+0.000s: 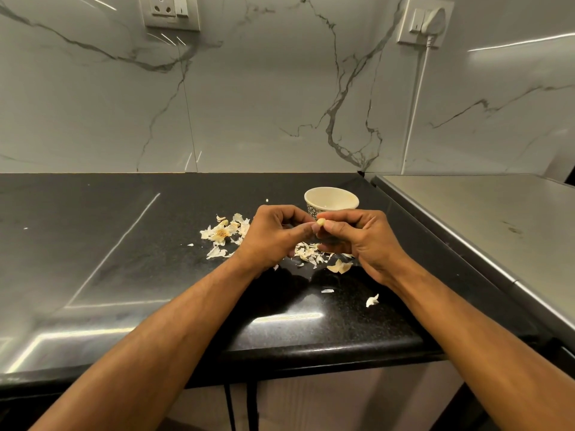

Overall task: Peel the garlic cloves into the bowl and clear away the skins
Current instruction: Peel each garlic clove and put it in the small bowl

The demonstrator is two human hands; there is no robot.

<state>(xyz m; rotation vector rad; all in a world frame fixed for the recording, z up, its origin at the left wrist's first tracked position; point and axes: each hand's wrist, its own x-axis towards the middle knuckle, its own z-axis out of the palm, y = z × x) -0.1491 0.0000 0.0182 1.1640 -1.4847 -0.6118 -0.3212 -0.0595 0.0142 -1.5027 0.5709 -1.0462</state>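
Hands: right hand (362, 241) and left hand (273, 236) raised together above the counter (124, 259), fingertips meeting at centre. Both w/ fingers curled; thumb and forefinger of each pinch one garlic clove (320, 223) between them. Clove small, pale yellow, mostly hidden by fingertips; cannot tell how much skin is left on it. Forearms bare, coming in from the near edge.

Counter: black speckled stone, glossy, rounded front edge. A steel surface (485, 219) adjoins its right edge.

Near items: one loose skin flake (372, 300) toward the near-right part of the counter, a thinner sliver (327, 291) just left of it and a bit farther in.

Mid items: skins under hands (308, 253), a scatter of papery white bits on the counter directly below the hands, w/ one bigger curled piece (339, 266) at its right side, partly tucked under the right hand.

Mid-left: skin pile (224, 234), left of the left hand, approx. centre of the counter; incl. a dried bulb base w/ brownish root plate in the middle.

Far items: bowl (331, 200), cream inside, dark patterned outside, upright, beyond the hands toward the back-right of the counter. Lower part hidden by fingers; contents not visible.

Back: marble-look wall (249, 104) along the rear edge; socket (171, 10) upper left, switch plate w/ plug (424, 21) upper right, white cord (417, 104) running down.
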